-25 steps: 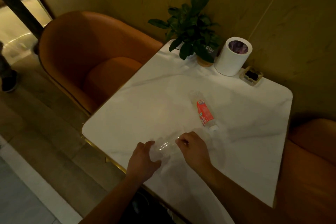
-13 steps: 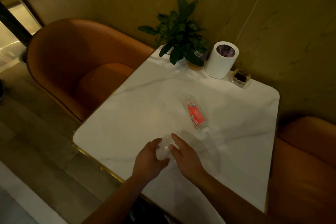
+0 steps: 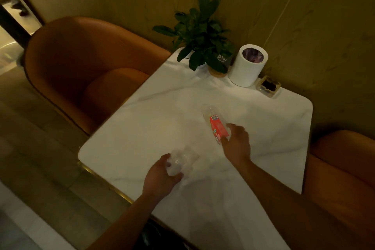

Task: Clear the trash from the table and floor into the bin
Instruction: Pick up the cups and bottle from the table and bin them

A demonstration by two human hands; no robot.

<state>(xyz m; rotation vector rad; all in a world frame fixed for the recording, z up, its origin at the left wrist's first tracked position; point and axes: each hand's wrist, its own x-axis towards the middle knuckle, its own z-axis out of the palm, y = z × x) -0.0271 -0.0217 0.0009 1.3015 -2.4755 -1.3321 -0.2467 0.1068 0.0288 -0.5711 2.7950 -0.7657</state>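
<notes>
A clear crumpled plastic bottle lies near the front left of the white marble table, and my left hand grips its near end. A second clear bottle with a red label lies on its side mid-table. My right hand reaches over its near end, thumb and fingers spread around it and touching the label. A small white cylindrical bin with a purple liner stands at the table's far edge by the wall.
A potted green plant stands left of the bin and a small glass dish with dark contents right of it. Orange armchairs sit at the left and right of the table. Wood-panelled wall behind.
My right hand let go of the crumpled bottle and moved forward to the red-labelled bottle. My left hand kept hold of the crumpled bottle.
</notes>
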